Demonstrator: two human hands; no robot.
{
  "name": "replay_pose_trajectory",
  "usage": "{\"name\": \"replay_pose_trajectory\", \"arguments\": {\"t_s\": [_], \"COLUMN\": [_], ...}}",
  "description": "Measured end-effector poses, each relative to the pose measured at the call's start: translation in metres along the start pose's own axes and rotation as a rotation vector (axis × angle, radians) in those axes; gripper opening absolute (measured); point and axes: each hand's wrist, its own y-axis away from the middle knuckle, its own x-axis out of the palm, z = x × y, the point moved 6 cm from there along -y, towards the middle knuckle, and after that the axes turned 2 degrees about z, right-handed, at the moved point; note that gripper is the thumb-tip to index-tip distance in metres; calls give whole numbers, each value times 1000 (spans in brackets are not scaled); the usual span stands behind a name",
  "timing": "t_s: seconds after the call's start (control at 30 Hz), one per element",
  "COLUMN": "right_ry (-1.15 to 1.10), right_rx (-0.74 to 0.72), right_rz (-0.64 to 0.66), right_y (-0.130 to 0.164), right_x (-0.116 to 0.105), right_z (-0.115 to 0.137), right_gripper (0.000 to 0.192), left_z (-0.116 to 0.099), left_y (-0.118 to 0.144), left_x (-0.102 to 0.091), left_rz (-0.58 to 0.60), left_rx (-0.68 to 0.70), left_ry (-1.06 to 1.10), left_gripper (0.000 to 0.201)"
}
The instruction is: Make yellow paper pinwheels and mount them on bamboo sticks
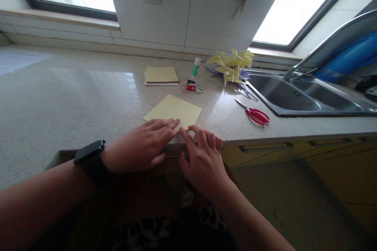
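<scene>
Touching yellow paper (174,108), left hand (143,143) lies flat, right hand (204,157) apparently half-curled.

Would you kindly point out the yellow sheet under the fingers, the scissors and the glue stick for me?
Yellow sheet (175,109): head view, on its uncovered middle.
Scissors (249,110): head view, on the red handles near the blades.
Glue stick (195,69): head view, on its green body.

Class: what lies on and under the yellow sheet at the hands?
The left hand and right hand touch the near side of the sheet. It lies on the counter; the covered patch, and whatever the fingers hide, cannot be seen.
</scene>
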Motion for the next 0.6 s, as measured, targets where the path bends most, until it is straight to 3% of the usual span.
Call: {"name": "replay_pose_trajectory", "arguments": {"t_s": [0.33,0.5,0.6], "right_ry": [-1,2,19], "right_rx": [-16,-28,-38], "right_rz": [11,0,-1], "right_y": [-2,-3,-1], "right_x": [-2,-2,-2], "right_z": [1,1,1], "right_gripper": [35,53,49], "left_z": [1,1,1], "left_y": [2,1,1], "left_x": [-2,-2,-2], "left_rz": [-11,-23,-29], "left_rx": [-8,-8,-7], "left_ry": [28,36,40], "left_gripper": [62,68,69]}}
